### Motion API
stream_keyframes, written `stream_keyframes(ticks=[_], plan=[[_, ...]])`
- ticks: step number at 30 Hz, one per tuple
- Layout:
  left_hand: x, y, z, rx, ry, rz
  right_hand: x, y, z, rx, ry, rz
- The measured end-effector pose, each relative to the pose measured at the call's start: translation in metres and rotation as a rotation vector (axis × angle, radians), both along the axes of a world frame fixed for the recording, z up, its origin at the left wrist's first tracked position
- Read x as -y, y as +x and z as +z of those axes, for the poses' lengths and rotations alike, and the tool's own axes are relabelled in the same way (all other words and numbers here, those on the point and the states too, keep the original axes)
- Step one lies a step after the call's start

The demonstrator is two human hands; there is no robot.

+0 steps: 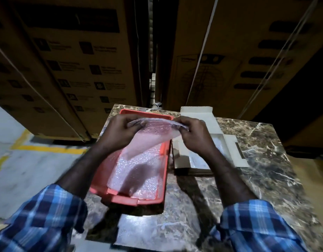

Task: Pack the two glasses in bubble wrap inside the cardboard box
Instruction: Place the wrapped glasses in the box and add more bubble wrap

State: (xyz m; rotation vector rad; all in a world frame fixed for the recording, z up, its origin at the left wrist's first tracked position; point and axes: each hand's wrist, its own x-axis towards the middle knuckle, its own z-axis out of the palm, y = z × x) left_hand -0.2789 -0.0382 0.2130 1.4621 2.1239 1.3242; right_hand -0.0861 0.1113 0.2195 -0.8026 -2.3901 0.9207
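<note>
Both hands hold up one sheet of bubble wrap (153, 135) above an orange tray (164, 151). My left hand (120, 131) pinches the sheet's far left corner. My right hand (195, 133) pinches its far right corner. The sheet hangs down toward me. More bubble wrap (139, 177) lies flat in the tray. An open cardboard box (231, 151) sits right of the tray, its lid flap standing at the back, with something pale and wrapped (219, 148) inside it. No bare glass shows.
Tray and box rest on a marble-patterned table (266, 175). Tall stacked cartons (84, 60) stand just behind the table. A grey floor with yellow lines (48, 149) lies to the left.
</note>
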Motion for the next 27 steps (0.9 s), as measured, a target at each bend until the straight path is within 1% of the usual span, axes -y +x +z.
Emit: stream_keyframes(ticks=[5, 7, 10, 13, 15, 17, 21, 23, 27], plan=[[-0.036, 0.057, 0.017, 0.013, 0.104, -0.020, -0.032, 0.066, 0.013, -0.108, 0.086, -0.078], [-0.055, 0.091, 0.022, 0.065, 0.155, -0.018, -0.045, 0.098, 0.016, -0.150, 0.144, -0.105], [-0.082, 0.146, 0.027, 0.107, 0.253, -0.017, -0.062, 0.148, 0.020, -0.181, 0.310, -0.149], [-0.100, 0.197, 0.021, 0.133, 0.271, -0.029, -0.074, 0.199, 0.021, -0.210, 0.449, -0.194], [-0.104, 0.228, 0.014, 0.115, 0.235, -0.043, -0.076, 0.236, 0.016, -0.194, 0.497, -0.204], [-0.099, 0.254, 0.001, 0.096, 0.186, -0.061, -0.075, 0.270, 0.000, -0.142, 0.498, -0.185], [-0.076, 0.294, -0.045, 0.166, -0.003, -0.099, -0.056, 0.325, -0.054, -0.087, 0.401, -0.128], [-0.062, 0.306, -0.074, 0.148, -0.100, -0.122, -0.039, 0.345, -0.085, -0.035, 0.367, -0.115], [-0.037, 0.319, -0.120, 0.128, -0.237, -0.120, -0.011, 0.368, -0.136, 0.161, 0.264, -0.076]])
